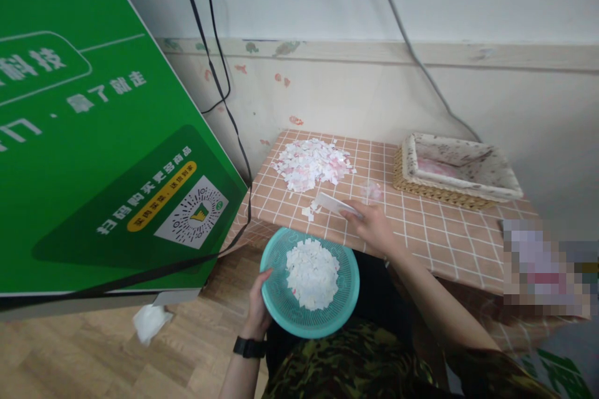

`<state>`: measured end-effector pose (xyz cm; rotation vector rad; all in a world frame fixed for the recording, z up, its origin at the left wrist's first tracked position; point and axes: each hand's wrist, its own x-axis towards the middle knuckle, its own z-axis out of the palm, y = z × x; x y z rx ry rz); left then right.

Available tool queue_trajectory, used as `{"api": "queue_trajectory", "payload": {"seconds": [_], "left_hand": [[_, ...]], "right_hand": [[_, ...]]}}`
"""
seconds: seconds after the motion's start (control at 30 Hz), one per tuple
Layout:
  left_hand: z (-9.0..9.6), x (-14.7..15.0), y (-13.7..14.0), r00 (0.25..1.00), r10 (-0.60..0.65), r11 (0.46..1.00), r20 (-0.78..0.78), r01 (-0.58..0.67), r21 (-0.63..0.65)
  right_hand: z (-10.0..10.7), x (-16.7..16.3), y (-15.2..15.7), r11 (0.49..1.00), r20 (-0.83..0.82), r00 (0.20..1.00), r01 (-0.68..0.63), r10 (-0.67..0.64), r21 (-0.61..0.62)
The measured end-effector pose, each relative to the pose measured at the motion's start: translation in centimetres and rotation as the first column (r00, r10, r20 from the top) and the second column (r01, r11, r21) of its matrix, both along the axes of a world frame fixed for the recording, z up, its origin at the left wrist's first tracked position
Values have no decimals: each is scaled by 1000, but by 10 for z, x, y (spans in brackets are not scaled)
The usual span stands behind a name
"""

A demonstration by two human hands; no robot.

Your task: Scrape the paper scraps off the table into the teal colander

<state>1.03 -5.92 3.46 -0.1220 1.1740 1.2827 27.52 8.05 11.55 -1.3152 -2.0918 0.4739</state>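
The left hand [259, 305] grips the sieve [281, 299], part-filled with scraps [312, 273]; the right hand [372, 224] pinches a card [333, 203] near the far pile [311, 164], still mostly on the table [435, 230].

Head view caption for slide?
Left hand holds teal plastic basket of white scraps; right hand holds flat white card.

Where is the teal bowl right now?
In the head view the teal bowl sits low and centre, held by the left hand just below the table edge, with white scraps inside.
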Motion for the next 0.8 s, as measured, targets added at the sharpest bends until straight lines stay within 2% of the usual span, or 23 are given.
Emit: {"api": "queue_trajectory", "payload": {"seconds": [0.2, 0.4, 0.6, 0.8], "left_hand": [[0, 0, 0, 1000, -12, 1000, 8, 12, 19], [-2, -2, -2, 999, -28, 999, 18, 27, 42], [-1, -1, -2, 999, -28, 999, 38, 26, 47], [-3, -1, -3, 999, -32, 998, 25, 31, 55]], "right_hand": [[0, -2, 10, 999, 137, 989, 43, -47, 30], [1, -5, 8, 996, 80, 993, -83, 84, -13], [0, -6, 19, 1000, 144, 989, -22, 21, 7], [4, -9, 28, 1000, 96, 995, 7, -8, 7]]}}
